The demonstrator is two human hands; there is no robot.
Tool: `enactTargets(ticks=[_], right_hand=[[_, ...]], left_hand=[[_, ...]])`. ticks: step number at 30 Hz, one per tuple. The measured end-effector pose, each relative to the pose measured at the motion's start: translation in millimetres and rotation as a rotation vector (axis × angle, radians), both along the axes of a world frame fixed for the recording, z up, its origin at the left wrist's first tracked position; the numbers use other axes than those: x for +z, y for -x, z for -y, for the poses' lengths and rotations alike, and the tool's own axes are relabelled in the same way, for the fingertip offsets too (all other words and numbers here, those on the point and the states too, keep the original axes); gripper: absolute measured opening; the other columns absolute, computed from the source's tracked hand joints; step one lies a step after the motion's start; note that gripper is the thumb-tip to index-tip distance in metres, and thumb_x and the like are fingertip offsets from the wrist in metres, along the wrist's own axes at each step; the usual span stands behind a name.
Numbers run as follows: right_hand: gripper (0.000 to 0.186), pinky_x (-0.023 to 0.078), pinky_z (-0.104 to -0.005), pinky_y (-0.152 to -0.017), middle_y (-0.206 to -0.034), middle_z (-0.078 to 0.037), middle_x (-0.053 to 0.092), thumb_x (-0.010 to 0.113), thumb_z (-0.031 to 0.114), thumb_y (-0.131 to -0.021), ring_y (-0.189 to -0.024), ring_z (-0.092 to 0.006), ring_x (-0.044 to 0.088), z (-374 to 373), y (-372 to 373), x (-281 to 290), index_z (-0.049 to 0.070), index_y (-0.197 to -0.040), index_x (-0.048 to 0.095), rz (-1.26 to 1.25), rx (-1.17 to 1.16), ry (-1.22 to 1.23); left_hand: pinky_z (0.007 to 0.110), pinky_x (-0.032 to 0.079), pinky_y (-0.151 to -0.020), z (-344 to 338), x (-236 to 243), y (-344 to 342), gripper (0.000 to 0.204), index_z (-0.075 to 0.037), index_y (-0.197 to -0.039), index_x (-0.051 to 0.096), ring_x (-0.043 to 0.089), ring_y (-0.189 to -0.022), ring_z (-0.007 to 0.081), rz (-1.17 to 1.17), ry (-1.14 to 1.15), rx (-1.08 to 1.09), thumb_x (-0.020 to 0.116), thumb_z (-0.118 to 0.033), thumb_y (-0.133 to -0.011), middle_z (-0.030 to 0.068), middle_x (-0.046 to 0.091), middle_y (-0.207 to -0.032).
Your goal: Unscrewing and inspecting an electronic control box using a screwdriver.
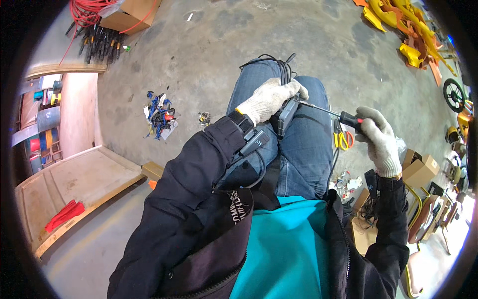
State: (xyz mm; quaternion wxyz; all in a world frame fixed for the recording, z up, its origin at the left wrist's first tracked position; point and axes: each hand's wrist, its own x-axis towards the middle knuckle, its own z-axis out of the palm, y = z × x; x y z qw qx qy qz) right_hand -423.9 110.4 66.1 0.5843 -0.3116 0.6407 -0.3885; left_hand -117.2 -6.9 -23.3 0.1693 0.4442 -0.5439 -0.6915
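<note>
My left hand [266, 98], in a white knit glove, grips a black rectangular device [284, 119] with a bundle of black cables [285, 70], held between my jeans-clad thighs. In my gloved right hand [379, 137] is a screwdriver [350, 119] with a black and red handle; its shaft points left, with the tip at the upper part of the device, near my left fingers. A smaller dark item [254, 144] with a cable lies by my left wrist on my left thigh. Yellow-handled scissors [343, 141] are on the floor beside my right leg.
A wooden platform [79, 174] with red cloth [64, 214] stands at left. Cables and small parts [160, 115] lie on the concrete floor. A cardboard box [127, 15] is at upper left, yellow panels [411, 54] and a wheel [454, 94] at upper right, boxes [419, 173] and chairs at right.
</note>
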Motion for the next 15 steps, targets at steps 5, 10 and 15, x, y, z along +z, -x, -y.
enactTargets(ticks=[5,10,15], right_hand=[[0.066,0.035,-0.0246,-0.043,-0.083,0.000,0.064,0.051,0.059,-0.107,-0.049,-0.0066,0.046,-1.8,-9.1,14.6,0.001,-0.130,0.068,-0.207,0.059,-0.237],[0.042,0.038,-0.0242,-0.049,-0.080,0.002,0.060,0.058,0.043,-0.107,-0.055,-0.0058,0.048,-0.9,-16.9,22.9,0.003,-0.115,0.067,-0.304,0.085,-0.216],[0.023,0.046,-0.0249,-0.064,-0.088,0.000,0.061,0.065,0.023,-0.104,-0.073,-0.0067,0.056,-12.7,0.1,-13.4,0.003,-0.115,0.065,-0.225,0.017,0.055]], left_hand=[[0.036,0.046,-0.098,0.0,6.5,-1.2,0.044,-0.012,-0.102,0.081,0.061,-0.101,0.0195,-0.004,0.047,-0.001,0.051,-0.043,-0.112,0.0078,0.073,-0.102],[0.038,0.045,-0.101,-3.4,9.1,-0.3,0.044,-0.013,-0.102,0.081,0.060,-0.105,0.0216,0.038,0.056,0.011,0.051,-0.043,-0.112,0.0102,0.072,-0.106],[0.038,0.044,-0.101,-1.3,2.6,-0.6,0.044,-0.014,-0.102,0.082,0.059,-0.105,0.0227,0.043,0.111,-0.015,0.051,-0.044,-0.112,0.0111,0.071,-0.108]])
